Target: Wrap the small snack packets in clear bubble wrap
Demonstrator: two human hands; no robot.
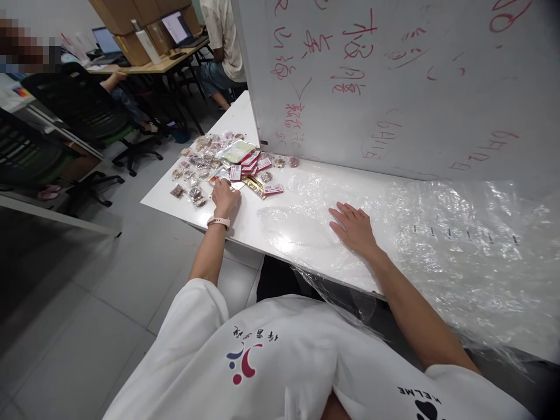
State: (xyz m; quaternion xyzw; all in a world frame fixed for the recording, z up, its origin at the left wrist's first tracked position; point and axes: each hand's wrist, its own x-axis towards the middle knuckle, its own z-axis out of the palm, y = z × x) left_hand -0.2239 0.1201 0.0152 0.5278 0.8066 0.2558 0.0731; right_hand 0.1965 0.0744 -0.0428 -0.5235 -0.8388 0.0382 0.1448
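My left hand (225, 198), with a pale band (219, 221) on its wrist, rests at the near edge of a pile of small packets. Its fingers are bent and a little apart, with the tips beside a silver-and-orange packet (219, 174); no held thing shows. A red-and-white packet (235, 172) lies just beyond them, and a gold packet (254, 187) is to their right. My right hand (353, 228) lies palm down with fingers spread on a sheet of clear plastic film (297, 219). Small clear-wrapped pieces (196, 197) are scattered left of my left hand.
A whiteboard (394, 87) with red writing stands along the back of the white table (175, 201). Wrinkled clear film (464, 262) covers the right side and hangs over the front edge. Office chairs (74, 105), a desk with laptops (175, 61) and seated people are at the far left.
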